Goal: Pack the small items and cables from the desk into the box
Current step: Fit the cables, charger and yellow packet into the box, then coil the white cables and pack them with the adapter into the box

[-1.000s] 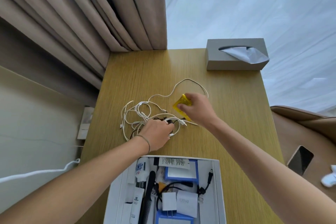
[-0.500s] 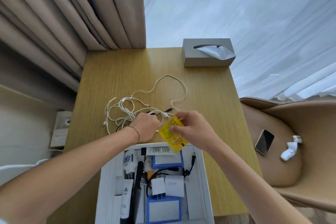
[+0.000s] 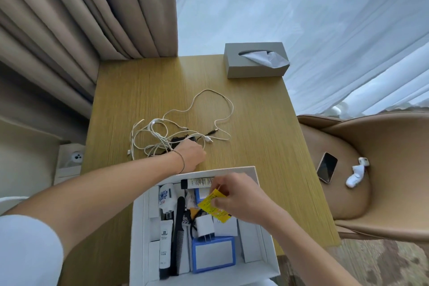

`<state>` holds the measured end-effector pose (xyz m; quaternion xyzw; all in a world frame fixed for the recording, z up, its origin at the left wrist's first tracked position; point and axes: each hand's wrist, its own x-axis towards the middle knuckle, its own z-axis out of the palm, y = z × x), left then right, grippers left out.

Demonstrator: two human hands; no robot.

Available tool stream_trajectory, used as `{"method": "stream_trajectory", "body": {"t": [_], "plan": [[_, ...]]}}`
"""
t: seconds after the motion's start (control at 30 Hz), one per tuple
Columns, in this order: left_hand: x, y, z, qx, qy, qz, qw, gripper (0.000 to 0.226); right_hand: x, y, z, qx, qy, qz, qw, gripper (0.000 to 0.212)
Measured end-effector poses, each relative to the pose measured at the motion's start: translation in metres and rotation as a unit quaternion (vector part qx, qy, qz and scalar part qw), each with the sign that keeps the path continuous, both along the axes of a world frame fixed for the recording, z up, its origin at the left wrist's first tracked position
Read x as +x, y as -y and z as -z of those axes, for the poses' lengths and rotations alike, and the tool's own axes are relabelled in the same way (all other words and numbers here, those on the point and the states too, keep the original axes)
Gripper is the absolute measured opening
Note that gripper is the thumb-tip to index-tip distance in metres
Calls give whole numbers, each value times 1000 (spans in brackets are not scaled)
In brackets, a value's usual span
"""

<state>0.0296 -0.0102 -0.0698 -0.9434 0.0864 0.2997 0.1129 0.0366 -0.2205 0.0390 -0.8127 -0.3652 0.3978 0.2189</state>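
The right hand (image 3: 241,199) is pinching a small yellow paper packet (image 3: 212,205) between its fingers over the open white cardboard box (image 3: 260,248), while the left hand (image 3: 190,158) is resting, fingers curled on the tangled white and black cables (image 3: 167,137), on the wooden worktop (image 3: 255,123).

Beige curtains (image 3: 88,14) left, sheer white drape (image 3: 301,7) behind, tan chair (image 3: 383,169) right.

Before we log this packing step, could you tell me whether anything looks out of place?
The white cables lie tangled on the desk, unpacked. A phone and earbuds case sit on the chair.
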Motion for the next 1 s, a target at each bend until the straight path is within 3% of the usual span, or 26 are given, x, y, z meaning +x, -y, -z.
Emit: {"method": "stream_trajectory", "body": {"t": [0.17,0.27,0.37,0.5,0.6,0.73,0.77,0.9,1.0], "plan": [[-14,-4,-22,-150,73,-146,975,32,-9,3,-4,34,-40,64,997,18],[-30,-4,-48,-274,150,-280,908,40,-8,-3,-10,74,-41,124,989,15],[-49,-3,-82,-427,210,-404,781,45,-5,-20,-15,110,-27,172,979,14],[-67,-2,-143,-589,258,-465,609,43,-7,-58,-25,182,25,161,970,25],[-77,-4,-190,-646,296,-480,514,34,-18,-94,-35,245,-67,83,964,23],[-92,-15,-241,-737,321,-500,321,33,-32,-133,-49,311,-170,46,934,22],[-98,-22,-250,-745,336,-497,291,34,-31,-139,-54,316,-184,36,930,26],[-134,-61,-267,-705,428,-498,268,33,1,-142,-67,313,-184,19,932,36],[-167,-92,-256,-645,492,-536,235,36,37,-133,-70,345,-238,66,905,34]]}}
